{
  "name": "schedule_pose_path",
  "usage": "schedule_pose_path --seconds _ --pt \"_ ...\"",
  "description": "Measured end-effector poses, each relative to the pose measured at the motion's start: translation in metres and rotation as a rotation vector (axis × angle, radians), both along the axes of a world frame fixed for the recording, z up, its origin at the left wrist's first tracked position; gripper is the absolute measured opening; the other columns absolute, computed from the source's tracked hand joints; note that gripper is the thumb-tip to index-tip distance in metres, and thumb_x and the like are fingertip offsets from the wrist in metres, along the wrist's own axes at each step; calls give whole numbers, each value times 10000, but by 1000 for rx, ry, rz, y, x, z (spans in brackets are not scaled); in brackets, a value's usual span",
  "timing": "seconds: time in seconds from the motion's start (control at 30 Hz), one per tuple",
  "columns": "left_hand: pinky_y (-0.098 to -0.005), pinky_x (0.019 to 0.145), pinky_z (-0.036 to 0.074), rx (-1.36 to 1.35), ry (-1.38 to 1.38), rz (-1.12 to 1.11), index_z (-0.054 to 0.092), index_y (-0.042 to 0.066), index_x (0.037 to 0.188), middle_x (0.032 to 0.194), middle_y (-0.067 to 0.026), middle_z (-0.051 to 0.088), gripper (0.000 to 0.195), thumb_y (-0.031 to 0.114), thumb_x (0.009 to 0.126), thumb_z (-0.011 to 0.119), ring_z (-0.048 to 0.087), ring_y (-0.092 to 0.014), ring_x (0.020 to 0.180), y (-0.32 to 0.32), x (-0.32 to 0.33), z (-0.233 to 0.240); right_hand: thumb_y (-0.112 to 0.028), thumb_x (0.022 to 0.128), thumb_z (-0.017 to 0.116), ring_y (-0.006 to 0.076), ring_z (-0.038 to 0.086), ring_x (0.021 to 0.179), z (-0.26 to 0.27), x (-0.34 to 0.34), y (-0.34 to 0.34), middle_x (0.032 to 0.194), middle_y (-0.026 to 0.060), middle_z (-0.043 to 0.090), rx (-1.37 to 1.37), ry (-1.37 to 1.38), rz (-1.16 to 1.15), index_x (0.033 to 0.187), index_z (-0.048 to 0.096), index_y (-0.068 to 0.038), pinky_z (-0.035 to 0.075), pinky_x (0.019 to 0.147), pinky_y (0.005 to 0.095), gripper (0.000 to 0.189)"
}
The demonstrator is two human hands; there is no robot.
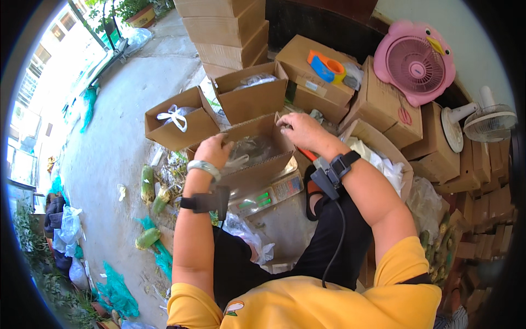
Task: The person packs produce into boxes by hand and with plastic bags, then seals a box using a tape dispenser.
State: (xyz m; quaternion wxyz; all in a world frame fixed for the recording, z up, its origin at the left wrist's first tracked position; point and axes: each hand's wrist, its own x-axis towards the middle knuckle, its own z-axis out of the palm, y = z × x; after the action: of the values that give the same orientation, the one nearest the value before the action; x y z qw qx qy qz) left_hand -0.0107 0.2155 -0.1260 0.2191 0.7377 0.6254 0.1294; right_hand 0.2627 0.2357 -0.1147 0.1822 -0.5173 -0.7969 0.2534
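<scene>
An open cardboard box (263,164) stands on a digital weighing scale (283,187) before me; a clear plastic bag (250,150) lies inside it. At the box's left end is my left hand (213,151), its fingers bent near the rim; whether they grip it is unclear. My right hand (299,128) pinches the cardboard at the far right corner. Beyond stand two more open boxes, one (181,127) with a bag tied in white handles, the other (250,94) with a clear bag inside.
Right of me are a carton of white bags (380,164), closed cartons, a pink fan (415,68) and red-handled scissors (404,116). An orange and blue tape dispenser (324,68) lies on a carton. Several green vegetables (147,185) and teal netting (117,290) lie on the floor at left.
</scene>
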Motion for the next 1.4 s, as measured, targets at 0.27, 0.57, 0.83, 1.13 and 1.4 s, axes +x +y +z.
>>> schedule_pose_path --seconds 0.27,0.57,0.83,1.13,1.4 --pt "-365 797 497 248 -136 122 627 17 1101 992 -175 638 321 136 805 653 625 -313 872 -26 -50 24 -183 792 606 319 627 899 23 -12 -14 914 136 670 -87 -61 -9 947 675 -99 495 781 420 190" --pt "-442 928 436 200 203 117 555 155 1248 1186 -115 563 534 202 740 711 489 -320 1142 -4 -67 -13 -138 732 613 314 651 888 2 -54 -49 909 153 680 162 -258 285 860 688 -83 526 752 396 158" --pt "-437 801 500 -37 410 190 699 80 900 979 -158 640 248 284 760 676 617 -346 921 -10 -49 -3 -100 719 583 262 687 766 -9 -67 -44 777 107 695 234 -570 284 737 717 -86 545 642 354 136" --pt "-486 727 507 -26 230 289 702 38 764 786 -237 641 249 244 753 561 624 -418 778 -110 -14 2 -77 740 560 276 652 859 -33 -66 3 862 101 653 419 -392 148 766 662 -62 553 700 383 106" --pt "-446 840 473 192 -118 343 547 55 1205 1005 -185 606 422 192 811 612 587 -368 937 -136 3 -7 -66 775 557 367 574 977 -36 -65 4 1074 146 589 195 78 140 962 624 -55 478 817 432 199"
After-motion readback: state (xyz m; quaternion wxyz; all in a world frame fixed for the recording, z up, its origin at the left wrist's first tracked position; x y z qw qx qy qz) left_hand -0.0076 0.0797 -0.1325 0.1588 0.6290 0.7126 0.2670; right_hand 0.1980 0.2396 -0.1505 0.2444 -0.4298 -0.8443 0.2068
